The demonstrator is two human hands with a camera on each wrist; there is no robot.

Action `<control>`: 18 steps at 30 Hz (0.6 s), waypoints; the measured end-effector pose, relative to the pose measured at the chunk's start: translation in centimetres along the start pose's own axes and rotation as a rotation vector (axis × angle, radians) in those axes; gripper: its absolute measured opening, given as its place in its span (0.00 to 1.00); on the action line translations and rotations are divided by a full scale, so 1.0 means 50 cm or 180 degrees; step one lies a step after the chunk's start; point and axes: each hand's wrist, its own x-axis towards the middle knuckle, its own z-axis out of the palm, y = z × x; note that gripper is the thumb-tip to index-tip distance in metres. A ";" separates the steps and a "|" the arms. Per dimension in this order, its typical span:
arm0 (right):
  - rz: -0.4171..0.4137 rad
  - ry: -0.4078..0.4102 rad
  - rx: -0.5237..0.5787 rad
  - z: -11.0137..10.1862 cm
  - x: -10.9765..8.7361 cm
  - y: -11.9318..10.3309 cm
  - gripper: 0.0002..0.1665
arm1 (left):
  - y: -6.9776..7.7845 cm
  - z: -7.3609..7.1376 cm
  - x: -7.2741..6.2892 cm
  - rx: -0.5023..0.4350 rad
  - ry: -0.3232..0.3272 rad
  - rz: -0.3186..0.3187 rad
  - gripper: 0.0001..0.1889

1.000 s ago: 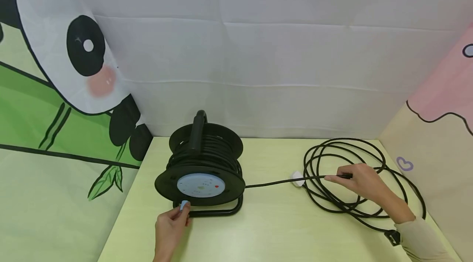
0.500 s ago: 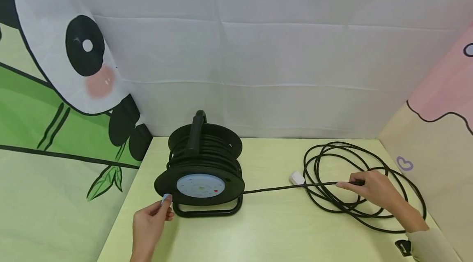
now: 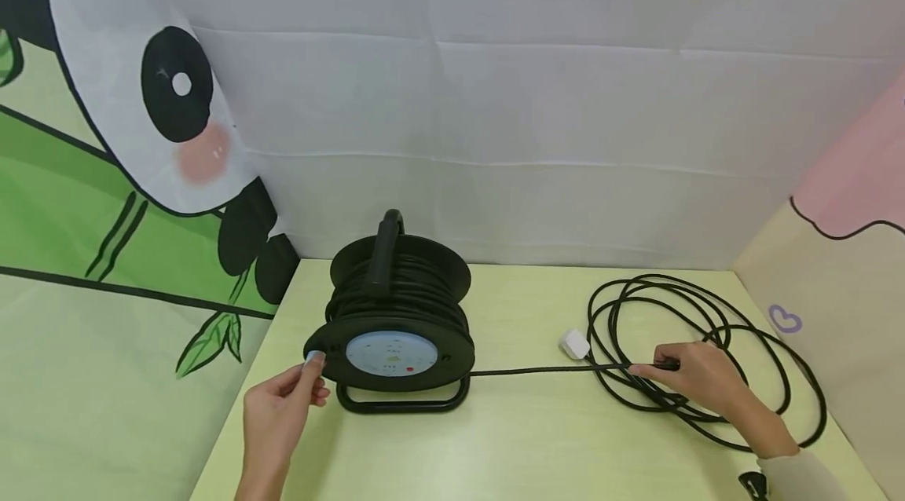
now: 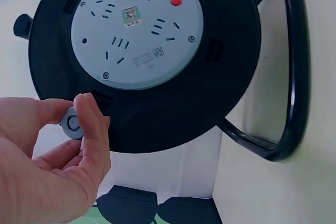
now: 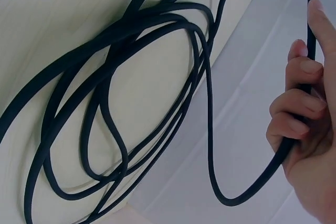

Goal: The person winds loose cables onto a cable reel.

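On the reel's near face, my left hand pinches the grey knob! Right of the reel, my right hand grips black cable (white plug nearer the reel).

Table: pale yellow-green top, straight back edge along the white cloth. Left of centre, black cable reel standing on its black tubular frame, bottom bar down on the surface. Right side: loose black cable in overlapping loops, spread close to the right edge. White plug just beside the loops, on their reel side, well apart from the reel itself.
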 end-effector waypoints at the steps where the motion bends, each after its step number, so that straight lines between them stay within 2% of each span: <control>1: 0.0000 -0.0021 -0.0031 0.003 0.001 -0.002 0.21 | 0.005 0.000 -0.001 -0.0027 0.0007 0.0015 0.26; 5: -0.0024 -0.0031 -0.0024 0.015 0.002 -0.006 0.22 | 0.024 0.001 -0.007 -0.0140 0.0017 0.0054 0.25; 14: -0.0292 0.0134 0.0263 0.044 0.011 -0.032 0.26 | 0.067 0.014 -0.026 -0.0438 0.0044 0.0195 0.23; 18: -0.0272 0.0059 0.0294 0.053 0.016 -0.042 0.28 | 0.080 0.024 -0.033 -0.0542 0.0017 0.0317 0.20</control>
